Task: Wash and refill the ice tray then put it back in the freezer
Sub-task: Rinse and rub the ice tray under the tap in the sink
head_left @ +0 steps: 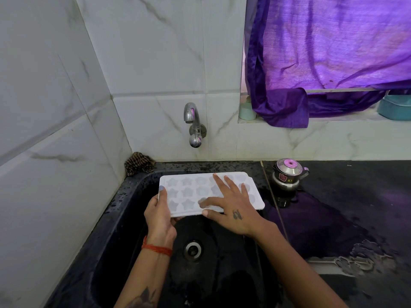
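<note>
Holding the ice tray (191, 192) level over the black sink (115, 218), below the dry tap (193, 123): left hand (159, 215) is gripping its near-left corner, right hand (231, 207) is lying flat, fingers spread, across the moulds. Rubbing each mould under running water would serve best. Kettle (288, 174) is crowding the worktop (355, 196) just right; leftward lies wall.

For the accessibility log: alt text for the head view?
Two hands hold a white plastic ice tray with star-shaped moulds over a black sink: the left hand grips its left end, the right hand lies flat on top. A chrome wall tap above runs no visible water.
</note>
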